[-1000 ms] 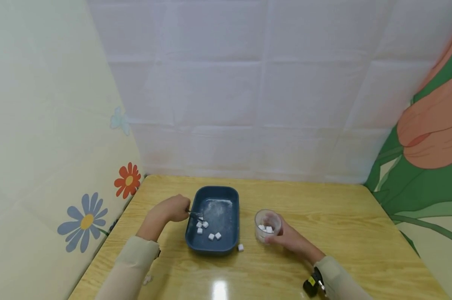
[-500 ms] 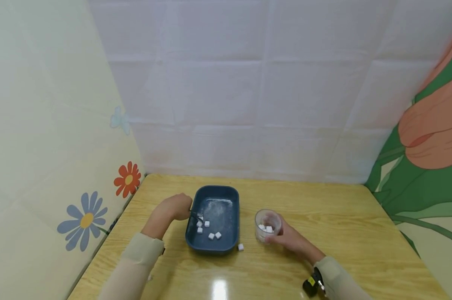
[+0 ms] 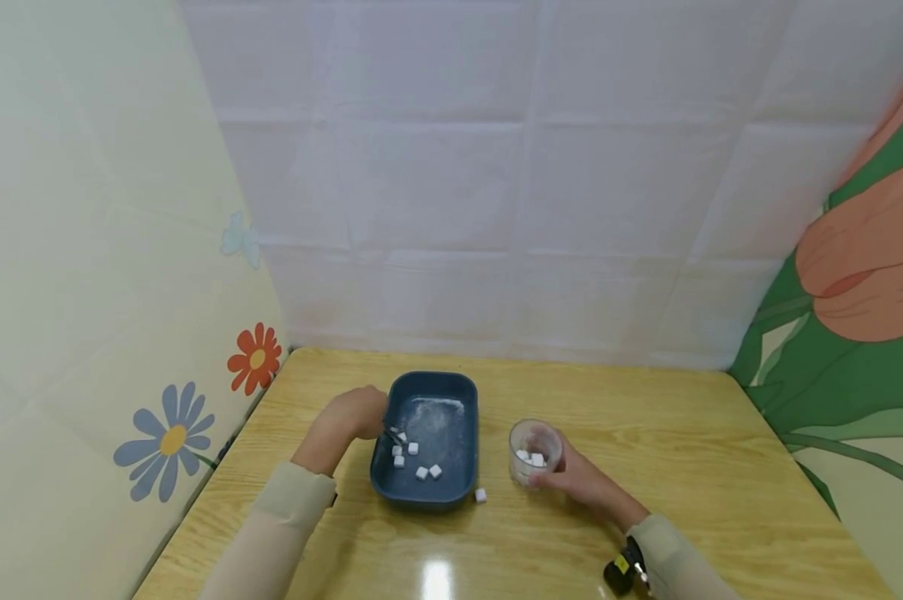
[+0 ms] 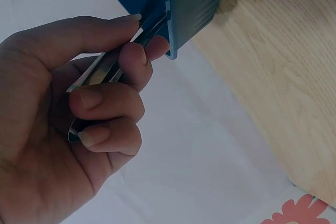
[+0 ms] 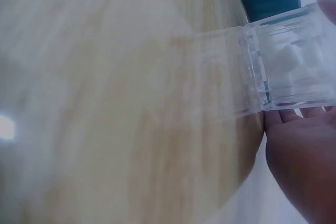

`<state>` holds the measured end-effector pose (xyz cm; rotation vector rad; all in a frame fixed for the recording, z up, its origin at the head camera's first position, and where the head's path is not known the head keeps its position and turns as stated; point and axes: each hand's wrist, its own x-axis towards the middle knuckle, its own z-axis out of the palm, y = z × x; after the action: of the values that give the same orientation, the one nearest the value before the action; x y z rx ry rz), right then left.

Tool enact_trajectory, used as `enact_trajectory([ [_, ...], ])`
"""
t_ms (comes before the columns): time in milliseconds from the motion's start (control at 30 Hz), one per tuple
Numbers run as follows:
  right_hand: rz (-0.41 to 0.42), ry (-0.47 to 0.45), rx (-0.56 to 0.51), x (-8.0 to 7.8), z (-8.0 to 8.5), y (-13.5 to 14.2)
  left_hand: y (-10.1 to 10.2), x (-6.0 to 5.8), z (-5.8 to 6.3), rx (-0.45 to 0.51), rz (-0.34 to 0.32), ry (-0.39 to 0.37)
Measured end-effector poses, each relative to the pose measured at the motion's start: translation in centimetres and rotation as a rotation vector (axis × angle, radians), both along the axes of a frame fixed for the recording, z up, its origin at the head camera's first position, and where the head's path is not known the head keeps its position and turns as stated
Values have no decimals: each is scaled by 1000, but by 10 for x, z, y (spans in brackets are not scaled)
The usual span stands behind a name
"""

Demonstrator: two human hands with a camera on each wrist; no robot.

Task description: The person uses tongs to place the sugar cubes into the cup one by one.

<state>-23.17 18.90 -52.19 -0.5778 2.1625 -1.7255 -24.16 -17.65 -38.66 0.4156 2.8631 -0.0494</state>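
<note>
At the tray's left wall, my left hand [image 3: 352, 414] grips small metal tongs [image 4: 106, 65], fingers curled round the bent end. The tips of the tongs reach down among white sugar cubes [image 3: 399, 461] in the dark blue rectangular tray [image 3: 438, 427]. Whether a cube is pinched in them I cannot tell. Several cubes lie loose on the left and front of the tray floor. My right hand [image 3: 574, 473] holds a clear glass [image 3: 518, 469] from its right side, upright on the table. Inside the glass are several more cubes [image 3: 537, 459].
One cube [image 3: 481, 495] lies on the wooden table [image 3: 669, 433] beside the tray's front right corner. White powder [image 3: 428, 408] marks the tray floor towards the back. A white sheet [image 3: 421, 300] hangs behind the table, with patterned cloths at both sides.
My left hand has moved slightly to the right, with the tongs further over the tray. One cube near the tips has shifted a little right. My right hand and the glass have stayed put.
</note>
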Motion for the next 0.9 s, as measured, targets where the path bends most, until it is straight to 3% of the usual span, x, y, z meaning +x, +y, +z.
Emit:
enact_trajectory([
  [433, 4, 7, 30, 0, 1, 1, 3, 0, -1, 21, 3, -98],
  [900, 11, 3, 10, 0, 1, 1, -3, 3, 9, 130, -64, -20],
])
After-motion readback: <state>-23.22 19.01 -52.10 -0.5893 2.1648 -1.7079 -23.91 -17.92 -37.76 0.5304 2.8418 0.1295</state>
